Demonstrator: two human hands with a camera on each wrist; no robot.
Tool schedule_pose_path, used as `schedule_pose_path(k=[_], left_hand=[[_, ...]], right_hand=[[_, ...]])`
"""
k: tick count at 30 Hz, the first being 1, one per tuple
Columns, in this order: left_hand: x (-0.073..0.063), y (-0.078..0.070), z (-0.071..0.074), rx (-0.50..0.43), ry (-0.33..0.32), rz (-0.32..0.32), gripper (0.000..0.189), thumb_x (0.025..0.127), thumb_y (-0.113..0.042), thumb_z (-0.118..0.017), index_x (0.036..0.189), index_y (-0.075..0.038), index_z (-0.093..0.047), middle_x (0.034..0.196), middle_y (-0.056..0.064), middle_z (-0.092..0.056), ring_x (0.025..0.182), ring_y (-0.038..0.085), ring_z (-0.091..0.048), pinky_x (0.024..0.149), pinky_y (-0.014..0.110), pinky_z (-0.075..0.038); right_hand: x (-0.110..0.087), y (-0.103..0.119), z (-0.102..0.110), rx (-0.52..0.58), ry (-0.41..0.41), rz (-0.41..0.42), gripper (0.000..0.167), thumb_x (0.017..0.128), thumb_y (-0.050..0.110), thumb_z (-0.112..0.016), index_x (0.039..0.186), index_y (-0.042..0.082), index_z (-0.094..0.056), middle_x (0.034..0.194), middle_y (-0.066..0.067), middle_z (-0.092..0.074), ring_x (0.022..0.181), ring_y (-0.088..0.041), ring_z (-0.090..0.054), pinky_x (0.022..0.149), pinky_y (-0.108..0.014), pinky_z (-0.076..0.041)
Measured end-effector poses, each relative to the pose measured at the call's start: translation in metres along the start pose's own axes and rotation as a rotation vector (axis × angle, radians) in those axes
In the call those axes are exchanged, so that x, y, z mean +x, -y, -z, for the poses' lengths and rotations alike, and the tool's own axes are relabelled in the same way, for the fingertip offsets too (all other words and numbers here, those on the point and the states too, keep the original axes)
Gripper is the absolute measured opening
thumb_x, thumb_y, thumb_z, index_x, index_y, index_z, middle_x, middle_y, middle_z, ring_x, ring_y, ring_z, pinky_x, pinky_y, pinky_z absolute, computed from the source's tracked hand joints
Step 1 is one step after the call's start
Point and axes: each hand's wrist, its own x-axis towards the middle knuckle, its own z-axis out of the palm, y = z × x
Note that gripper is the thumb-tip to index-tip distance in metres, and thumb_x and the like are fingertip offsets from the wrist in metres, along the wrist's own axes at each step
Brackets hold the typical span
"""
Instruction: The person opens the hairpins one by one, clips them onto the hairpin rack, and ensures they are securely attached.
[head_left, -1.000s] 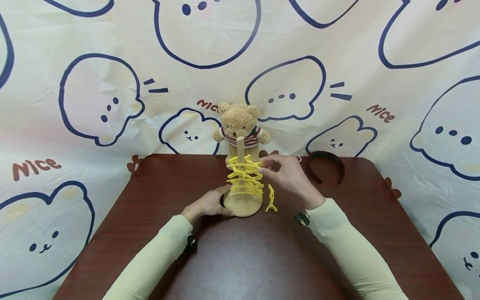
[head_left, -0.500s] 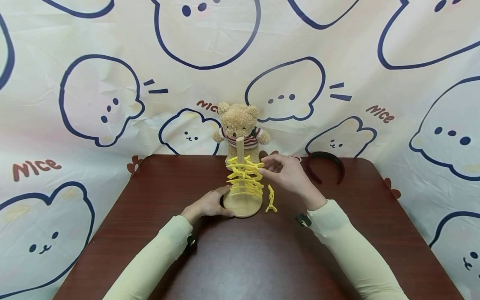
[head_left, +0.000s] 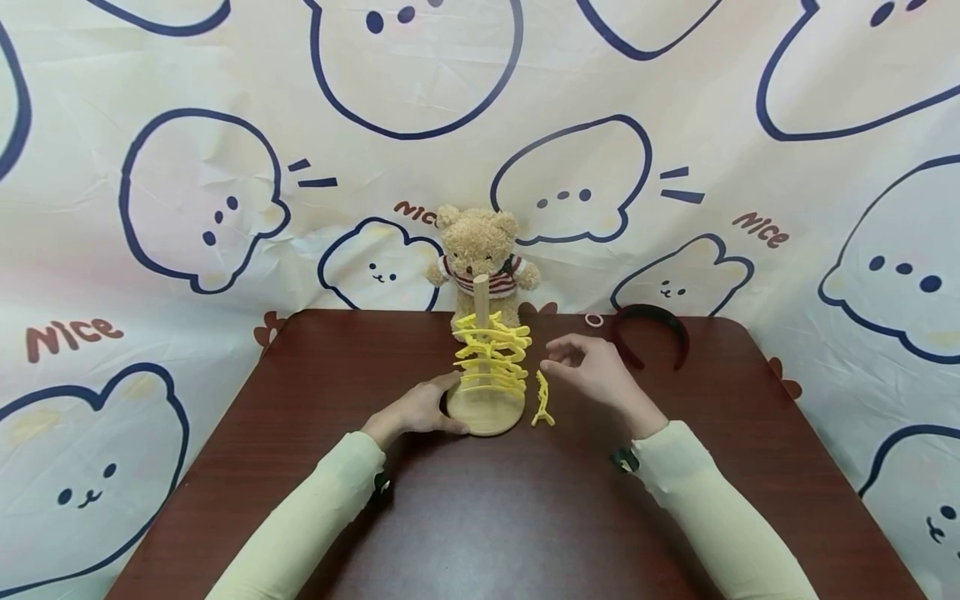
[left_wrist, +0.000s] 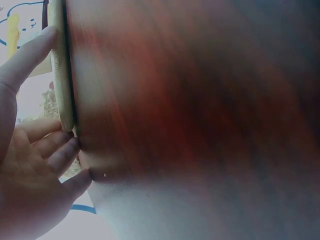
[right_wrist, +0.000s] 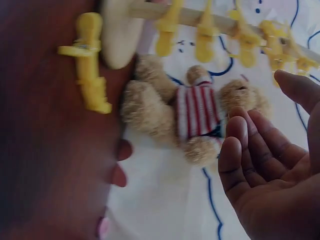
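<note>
A wooden stand (head_left: 487, 413) with a round base and an upright post (head_left: 481, 292) stands at mid-table. Several yellow hair clips (head_left: 491, 350) are stacked up along the post, sticking out to its sides. My left hand (head_left: 420, 406) grips the left edge of the round base, thumb in front and fingers behind. In the left wrist view, the thumb and fingers touch the base's rim (left_wrist: 61, 75). To the right of the stand, my right hand (head_left: 592, 367) hovers with loosely bent fingers, holding nothing. One loose yellow clip (head_left: 542, 400) lies on the table between that hand and the base.
A teddy bear (head_left: 477, 242) in a striped sweater sits behind the post. A dark headband (head_left: 651, 325) lies at the back right, with a small pink ring (head_left: 594, 319) beside it. The brown table (head_left: 480, 517) ends at a printed cloth backdrop.
My right hand has drawn away from the upper clips, moving right and down towards the loose clip. The left hand keeps its hold on the base.
</note>
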Motion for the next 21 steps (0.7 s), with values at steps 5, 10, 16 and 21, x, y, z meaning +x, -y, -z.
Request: schedule_pose_path(k=[5,10,16,21], left_hand=[[0.0,-0.001,0.0,-0.005,0.001,0.005,0.102,0.077,-0.046,-0.085,0.157,-0.01,-0.033,0.163,0.012,-0.031,0.149,0.032,-0.033,0.119,0.048,-0.032],[0.0,-0.001,0.001,-0.006,0.002,0.008,0.102,0.077,-0.046,-0.085,0.157,-0.01,-0.032,0.164,0.012,-0.031,0.15,0.032,-0.032,0.119,0.048,-0.032],[0.001,0.0,0.001,-0.005,0.002,0.007,0.103,0.077,-0.046,-0.085,0.157,-0.01,-0.032,0.164,0.012,-0.031,0.15,0.032,-0.032,0.119,0.048,-0.032],[0.001,0.0,0.001,-0.009,0.002,0.004,0.102,0.077,-0.047,-0.085,0.157,-0.011,-0.032,0.163,0.012,-0.031,0.149,0.032,-0.033,0.119,0.049,-0.032]], right_hand=[[-0.004,-0.019,-0.011,-0.03,0.011,0.02,0.034,0.086,0.04,-0.077,0.109,0.015,-0.074,0.09,0.003,-0.073,0.08,-0.016,-0.063,0.069,-0.031,-0.052],[-0.008,-0.032,-0.024,-0.049,0.039,0.014,0.036,0.085,0.04,-0.078,0.107,0.012,-0.075,0.089,0.002,-0.073,0.077,-0.014,-0.064,0.067,-0.029,-0.052],[-0.012,-0.042,-0.036,-0.085,0.073,-0.051,0.035,0.083,0.042,-0.079,0.1,0.012,-0.075,0.086,0.001,-0.072,0.073,-0.011,-0.062,0.063,-0.028,-0.05],[-0.015,-0.045,-0.043,-0.142,0.092,-0.098,0.028,0.08,0.042,-0.081,0.088,0.017,-0.074,0.079,0.004,-0.07,0.067,-0.011,-0.059,0.06,-0.028,-0.048]])
